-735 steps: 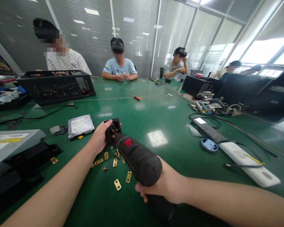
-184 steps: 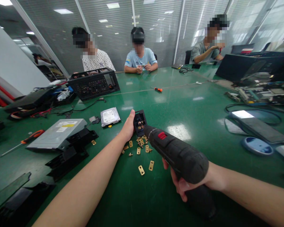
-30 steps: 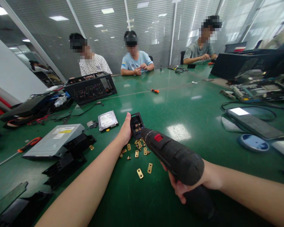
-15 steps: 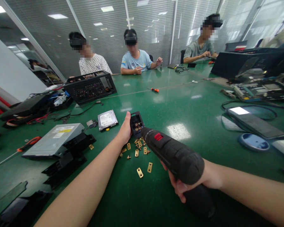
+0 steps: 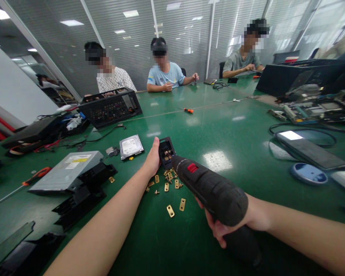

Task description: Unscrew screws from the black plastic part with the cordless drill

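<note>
My left hand (image 5: 153, 156) is closed on the left side of a small black plastic block (image 5: 166, 147) with brass-coloured terminals inside. A black cordless drill (image 5: 209, 188) with a red switch is gripped in my right hand (image 5: 218, 228). Its nose points at the near end of the block; the bit is hidden from me, so I cannot tell whether it touches. Several brass plates (image 5: 170, 211) and screws (image 5: 156, 192) lie loose on the green table (image 5: 149, 241) below the block.
To the left lie a hard drive (image 5: 131, 147), a grey optical drive (image 5: 66, 170), black plastic parts (image 5: 80, 207) and a screwdriver (image 5: 31, 178). A computer case (image 5: 110, 107) stands farther back. On the right are a power bank-like slab (image 5: 313, 149) and a blue disc (image 5: 309, 173). Three people sit opposite.
Both hands, the drill and the block keep nearly the same places. The whole view has shifted very slightly down.
</note>
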Tool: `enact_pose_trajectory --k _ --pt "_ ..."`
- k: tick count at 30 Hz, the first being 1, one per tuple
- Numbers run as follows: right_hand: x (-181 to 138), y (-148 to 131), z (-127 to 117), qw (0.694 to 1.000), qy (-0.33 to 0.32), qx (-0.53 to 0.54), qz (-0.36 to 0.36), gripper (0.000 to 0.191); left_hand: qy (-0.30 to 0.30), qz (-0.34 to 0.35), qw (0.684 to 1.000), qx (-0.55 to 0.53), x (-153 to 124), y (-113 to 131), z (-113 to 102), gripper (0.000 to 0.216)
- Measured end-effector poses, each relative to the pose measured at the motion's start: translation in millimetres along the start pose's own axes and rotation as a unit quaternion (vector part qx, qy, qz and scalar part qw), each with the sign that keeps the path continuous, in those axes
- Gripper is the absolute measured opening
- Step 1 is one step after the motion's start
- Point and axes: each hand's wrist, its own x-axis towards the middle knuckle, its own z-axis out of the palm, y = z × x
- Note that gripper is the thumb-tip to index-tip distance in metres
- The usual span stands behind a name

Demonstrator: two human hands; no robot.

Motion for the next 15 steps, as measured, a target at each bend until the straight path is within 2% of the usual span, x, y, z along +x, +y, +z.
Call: enact_pose_trajectory --k 4,7,15 --pt "1.5 3.2 -3.8 1.000 -0.020 0.018 0.006 0.050 -0.007 0.010 1.000 -0.005 0.2 0.2 -0.4 0.081" --pt "0.9 2.4 -2.8 1.000 -0.003 0.019 0.017 0.056 -0.003 0.012 1.000 -0.002 1.2 -0.8 -1.2 0.082" --pt "-0.3 5.2 -2.0 1.000 0.021 -0.015 0.009 0.051 -0.014 0.014 1.000 0.005 4.3 -5.9 -7.1 0.086"
